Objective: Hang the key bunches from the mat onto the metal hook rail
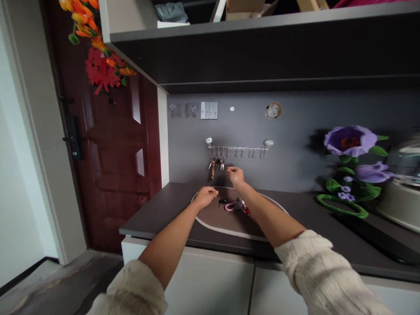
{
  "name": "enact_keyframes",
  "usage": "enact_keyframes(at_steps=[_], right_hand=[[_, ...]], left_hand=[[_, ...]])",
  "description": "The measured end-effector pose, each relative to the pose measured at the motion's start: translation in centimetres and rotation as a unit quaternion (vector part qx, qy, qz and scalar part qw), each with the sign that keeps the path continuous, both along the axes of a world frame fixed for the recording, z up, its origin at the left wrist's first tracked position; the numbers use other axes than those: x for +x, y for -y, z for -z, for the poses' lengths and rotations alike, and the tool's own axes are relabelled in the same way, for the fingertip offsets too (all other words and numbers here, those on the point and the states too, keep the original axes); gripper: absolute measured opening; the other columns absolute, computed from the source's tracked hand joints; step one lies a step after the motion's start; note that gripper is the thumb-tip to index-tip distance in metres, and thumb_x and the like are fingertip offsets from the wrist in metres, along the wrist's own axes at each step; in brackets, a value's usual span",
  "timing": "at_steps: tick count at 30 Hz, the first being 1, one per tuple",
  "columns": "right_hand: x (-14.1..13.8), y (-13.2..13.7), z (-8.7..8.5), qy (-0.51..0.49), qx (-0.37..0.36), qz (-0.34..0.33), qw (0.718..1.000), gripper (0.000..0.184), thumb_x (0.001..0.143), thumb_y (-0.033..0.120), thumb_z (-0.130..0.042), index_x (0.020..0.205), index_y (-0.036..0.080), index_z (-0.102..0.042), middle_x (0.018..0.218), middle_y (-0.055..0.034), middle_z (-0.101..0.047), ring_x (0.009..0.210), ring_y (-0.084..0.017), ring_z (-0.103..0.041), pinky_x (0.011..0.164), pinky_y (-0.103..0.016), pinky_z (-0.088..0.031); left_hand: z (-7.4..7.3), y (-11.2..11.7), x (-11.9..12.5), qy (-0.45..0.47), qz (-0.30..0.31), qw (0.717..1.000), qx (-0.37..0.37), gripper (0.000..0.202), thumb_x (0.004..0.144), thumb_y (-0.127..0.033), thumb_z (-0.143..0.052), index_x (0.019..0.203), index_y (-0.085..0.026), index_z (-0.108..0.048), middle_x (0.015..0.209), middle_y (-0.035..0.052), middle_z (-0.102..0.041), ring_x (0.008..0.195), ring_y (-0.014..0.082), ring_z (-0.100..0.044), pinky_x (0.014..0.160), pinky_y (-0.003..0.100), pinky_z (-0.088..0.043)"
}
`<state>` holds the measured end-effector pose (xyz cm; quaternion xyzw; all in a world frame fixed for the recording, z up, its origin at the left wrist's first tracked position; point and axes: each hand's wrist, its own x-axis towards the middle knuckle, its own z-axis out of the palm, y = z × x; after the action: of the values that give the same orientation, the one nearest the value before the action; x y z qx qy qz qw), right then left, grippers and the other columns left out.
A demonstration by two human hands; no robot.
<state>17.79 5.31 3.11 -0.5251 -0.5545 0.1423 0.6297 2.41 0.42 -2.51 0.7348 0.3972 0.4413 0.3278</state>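
Observation:
My right hand [235, 176] is raised in front of the grey wall, fingers curled together, just right of the hanging keys [222, 165]. Whatever it may pinch is too small to make out. Lower and to the left, my left hand [206, 197] hovers over the brown mat [210, 220] with its fingers curled closed; nothing shows in it. Several keys and a brown key tag [213, 169] hang at the left end of a clear hook rail [238, 148]. On the mat, between my forearms, lies a bunch of keys [241, 204] with a pink loop [229, 207] and a black piece [222, 202].
A dark shelf [262, 52] overhangs the counter [151, 210]. Purple fabric flowers [350, 142] and a pale appliance [400, 197] stand at the right. Two small hooks, switches [209, 110] and a round hole [273, 110] are above the rail. The red door [111, 175] is left.

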Motion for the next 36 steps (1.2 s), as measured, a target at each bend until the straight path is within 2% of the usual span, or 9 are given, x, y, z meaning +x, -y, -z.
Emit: enact_keyframes(at_steps=[5,9,12,15,18,23,28,36], right_hand=[[0.1,4.7,0.9,-0.016,-0.056,-0.042,0.997,0.019,0.067,0.014,-0.049,0.083,0.013,-0.058,0.072,-0.0040,-0.064,0.061,-0.010,-0.058,0.060,-0.022,-0.045],[0.1,7.8,2.2,0.098,-0.079,-0.031,0.992,0.016,0.068,0.013,-0.051,0.082,0.014,-0.059,0.076,-0.0049,-0.064,0.069,-0.012,-0.059,0.068,-0.024,-0.045],[0.1,9.4,3.0,0.202,-0.086,-0.018,0.975,0.016,0.070,0.013,-0.051,0.083,0.014,-0.060,0.080,-0.0056,-0.065,0.074,-0.013,-0.059,0.073,-0.025,-0.044],[0.0,10.4,3.4,0.274,-0.086,-0.006,0.958,0.019,0.072,0.011,-0.049,0.087,0.015,-0.061,0.084,-0.0067,-0.065,0.080,-0.013,-0.059,0.075,-0.024,-0.042],[-0.1,10.9,3.7,0.332,-0.085,0.002,0.939,0.022,0.074,0.010,-0.046,0.090,0.014,-0.061,0.090,-0.0081,-0.065,0.085,-0.014,-0.059,0.077,-0.024,-0.041],[0.0,10.9,4.0,0.374,-0.105,0.017,0.921,0.025,0.074,0.009,-0.045,0.091,0.014,-0.062,0.092,-0.0097,-0.065,0.087,-0.017,-0.058,0.078,-0.025,-0.040],[0.2,10.3,4.4,0.381,-0.100,0.017,0.919,0.021,0.074,0.011,-0.048,0.087,0.015,-0.064,0.090,-0.0095,-0.065,0.087,-0.017,-0.059,0.079,-0.026,-0.040],[0.2,10.0,4.6,0.377,-0.102,0.014,0.920,0.022,0.073,0.011,-0.049,0.088,0.015,-0.064,0.090,-0.0097,-0.065,0.086,-0.017,-0.059,0.078,-0.025,-0.040]], left_hand=[[-0.2,0.6,0.1,-0.057,0.000,0.998,0.005,0.018,0.068,-0.029,-0.055,0.071,-0.013,-0.063,0.062,0.0004,-0.059,0.057,0.0090,-0.048,0.059,0.022,-0.037],[-0.5,1.4,0.2,-0.081,-0.012,0.997,-0.009,0.020,0.070,-0.028,-0.053,0.076,-0.013,-0.064,0.066,0.0016,-0.061,0.060,0.0097,-0.050,0.062,0.024,-0.039],[-0.7,2.1,0.2,-0.102,0.025,0.994,0.016,0.020,0.073,-0.026,-0.051,0.082,-0.013,-0.064,0.075,0.0027,-0.063,0.066,0.0103,-0.052,0.067,0.024,-0.041],[-0.8,2.5,0.3,-0.104,0.020,0.994,0.038,0.023,0.074,-0.022,-0.050,0.092,-0.012,-0.062,0.089,0.0055,-0.064,0.074,0.0109,-0.054,0.073,0.025,-0.041],[-0.8,2.6,0.3,-0.121,0.030,0.991,0.057,0.026,0.074,-0.017,-0.049,0.098,-0.012,-0.059,0.097,0.0070,-0.063,0.081,0.0116,-0.055,0.078,0.025,-0.041],[-0.7,2.3,0.3,-0.181,0.067,0.969,0.157,0.022,0.074,-0.017,-0.049,0.089,-0.015,-0.064,0.094,0.0064,-0.064,0.087,0.0145,-0.054,0.083,0.026,-0.038],[-0.7,2.0,0.4,-0.215,0.036,0.959,0.184,0.019,0.074,-0.023,-0.050,0.081,-0.017,-0.067,0.086,0.0056,-0.065,0.085,0.0167,-0.054,0.082,0.027,-0.036],[-0.9,2.5,0.5,-0.229,0.003,0.952,0.204,0.022,0.076,-0.024,-0.048,0.081,-0.015,-0.067,0.086,0.0088,-0.065,0.082,0.0187,-0.054,0.080,0.029,-0.036]])
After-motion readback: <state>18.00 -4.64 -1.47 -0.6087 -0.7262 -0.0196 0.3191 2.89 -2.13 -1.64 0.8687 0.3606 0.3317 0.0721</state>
